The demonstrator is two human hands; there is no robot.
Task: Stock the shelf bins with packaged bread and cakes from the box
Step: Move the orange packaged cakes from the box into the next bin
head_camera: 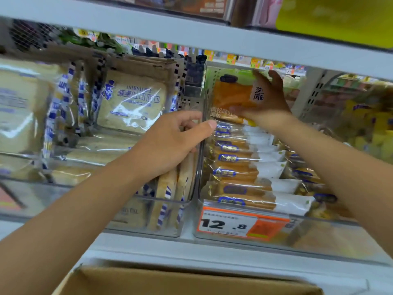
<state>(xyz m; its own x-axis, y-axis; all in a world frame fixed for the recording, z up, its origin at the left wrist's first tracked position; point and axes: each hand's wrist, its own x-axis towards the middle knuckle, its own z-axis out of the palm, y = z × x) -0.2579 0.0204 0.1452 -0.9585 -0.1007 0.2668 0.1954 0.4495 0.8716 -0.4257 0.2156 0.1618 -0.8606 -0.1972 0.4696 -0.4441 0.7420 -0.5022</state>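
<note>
Both bare arms reach forward and up from the near edge. The left hand (170, 141) sits nearer, fingers curled, thumb pointing right, gripping a thin upright edge. The right hand (265, 99) reaches farther, at far right, fingers spread and closed around a packet.

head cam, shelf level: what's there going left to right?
Blurred bread bag at the left edge → upright toast bread bag with blue print → left hand on the bin divider → orange bread package held by the right hand over the row of packaged cakes → yellow packages.
</note>
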